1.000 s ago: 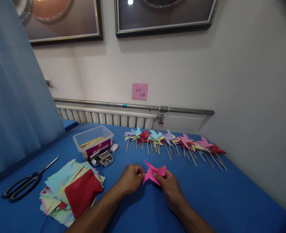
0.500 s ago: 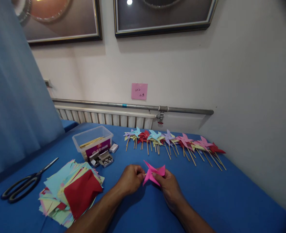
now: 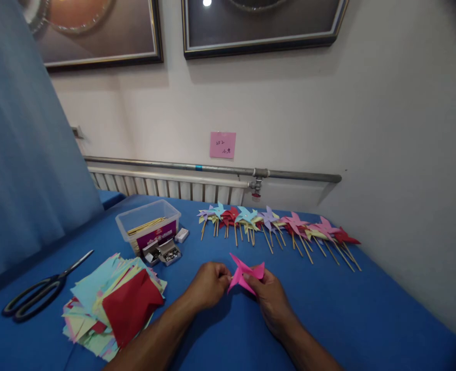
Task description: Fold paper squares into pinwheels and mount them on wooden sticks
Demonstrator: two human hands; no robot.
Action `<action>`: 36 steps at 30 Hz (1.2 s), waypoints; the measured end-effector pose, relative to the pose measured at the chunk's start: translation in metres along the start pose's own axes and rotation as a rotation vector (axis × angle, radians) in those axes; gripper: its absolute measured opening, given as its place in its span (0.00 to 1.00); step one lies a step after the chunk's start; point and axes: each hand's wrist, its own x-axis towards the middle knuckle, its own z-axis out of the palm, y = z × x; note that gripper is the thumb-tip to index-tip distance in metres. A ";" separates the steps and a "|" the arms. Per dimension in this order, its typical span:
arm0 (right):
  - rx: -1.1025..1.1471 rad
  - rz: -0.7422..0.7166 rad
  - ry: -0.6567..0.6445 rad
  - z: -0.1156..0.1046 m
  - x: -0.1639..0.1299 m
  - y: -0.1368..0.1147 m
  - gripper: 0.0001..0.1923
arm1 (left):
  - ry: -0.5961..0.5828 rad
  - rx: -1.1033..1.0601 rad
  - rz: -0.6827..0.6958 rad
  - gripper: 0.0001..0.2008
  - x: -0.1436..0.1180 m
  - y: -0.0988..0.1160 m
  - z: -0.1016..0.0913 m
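Black-handled scissors [image 3: 38, 292] lie at the lower left beside a loose stack of coloured paper squares [image 3: 114, 303]. Above them sits a clear plastic box [image 3: 149, 224]. A row of finished pinwheels [image 3: 277, 226] spans the centre, under a pink note [image 3: 222, 145].

White wall [image 3: 328, 118] ahead of me, two dark-framed pictures [image 3: 258, 26] up top. Radiator [image 3: 166, 186] under a grey pipe [image 3: 212, 169]. Blue curtain [image 3: 22, 154] hung left.
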 end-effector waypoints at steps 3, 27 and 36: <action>0.009 0.006 -0.008 0.000 0.000 0.001 0.20 | 0.001 0.003 -0.009 0.08 0.001 -0.001 0.000; 0.004 0.019 -0.023 -0.002 0.002 0.004 0.21 | 0.005 0.030 -0.016 0.09 0.000 0.003 -0.002; 0.001 0.024 -0.028 -0.002 0.001 0.004 0.19 | 0.024 0.027 -0.007 0.08 -0.002 0.004 -0.001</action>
